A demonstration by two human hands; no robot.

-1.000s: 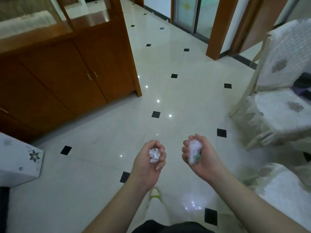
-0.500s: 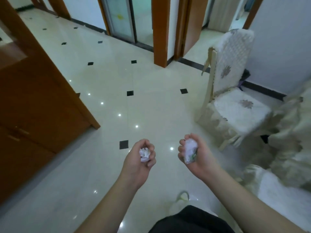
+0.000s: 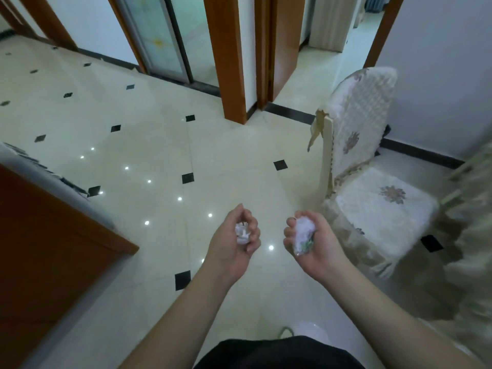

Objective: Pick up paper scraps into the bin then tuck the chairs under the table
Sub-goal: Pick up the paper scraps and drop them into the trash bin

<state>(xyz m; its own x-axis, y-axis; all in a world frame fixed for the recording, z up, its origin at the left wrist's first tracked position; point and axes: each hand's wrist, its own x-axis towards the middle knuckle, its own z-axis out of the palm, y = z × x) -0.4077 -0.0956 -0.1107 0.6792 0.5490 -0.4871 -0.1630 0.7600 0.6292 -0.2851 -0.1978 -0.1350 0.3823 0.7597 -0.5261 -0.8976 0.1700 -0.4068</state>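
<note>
Both fists curled: L hand (image 3: pixel 231 242) grips small scrap (image 3: pixel 241 231), R hand (image 3: pixel 314 242) bigger wad (image 3: pixel 303 231).

Open tiled floor (image 3: pixel 165 145) lies ahead, hemmed by a wooden cabinet (image 3: pixel 40 249) at left and a covered chair (image 3: pixel 372 193) at right.

View: swung rightward since the earlier frames. Wooden cabinet (image 3: pixel 48 262): shifted from filling the far left to the near-left corner only. Covered chair (image 3: pixel 372 198): moved from the right edge toward the middle right, now whole. Doorway (image 3: pixel 319 35): newly in view, far centre. White floral box: gone from the left.
</note>
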